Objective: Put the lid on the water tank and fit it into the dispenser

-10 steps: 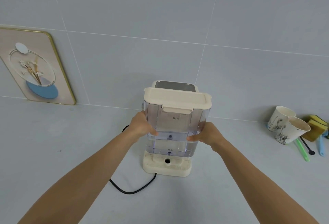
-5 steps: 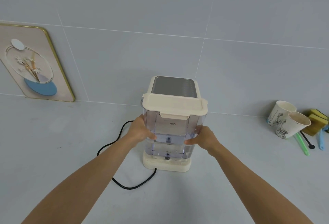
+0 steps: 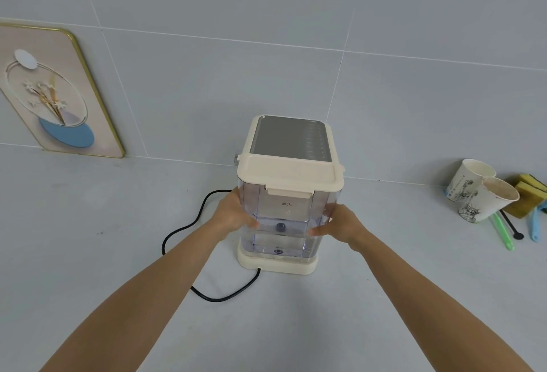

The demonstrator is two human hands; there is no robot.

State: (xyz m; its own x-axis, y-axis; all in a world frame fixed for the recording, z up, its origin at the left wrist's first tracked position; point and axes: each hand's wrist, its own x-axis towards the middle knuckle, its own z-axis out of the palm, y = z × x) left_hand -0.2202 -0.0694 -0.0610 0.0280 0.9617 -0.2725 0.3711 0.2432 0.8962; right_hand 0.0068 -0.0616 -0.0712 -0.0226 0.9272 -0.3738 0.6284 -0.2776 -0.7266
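Note:
The clear water tank (image 3: 284, 212) stands upright on the cream base of the dispenser (image 3: 288, 137), against the dispenser's body. Its cream lid (image 3: 288, 173) sits flat on top, front clasp down. Some water shows in the tank's lower part. My left hand (image 3: 233, 213) grips the tank's left side and my right hand (image 3: 340, 222) grips its right side, thumbs on the front face. The dispenser's grey metal top panel shows behind the lid.
A black power cord (image 3: 183, 229) loops on the counter to the left of and in front of the dispenser. A framed flower picture (image 3: 56, 93) leans on the tiled wall at left. Two paper cups (image 3: 479, 191), yellow sponges (image 3: 529, 191) and plastic spoons (image 3: 503, 235) lie at right.
Both hands have lowered the lidded tank onto the dispenser's base; the gap beneath it has closed. The view has tilted down, so the dispenser's top shows more.

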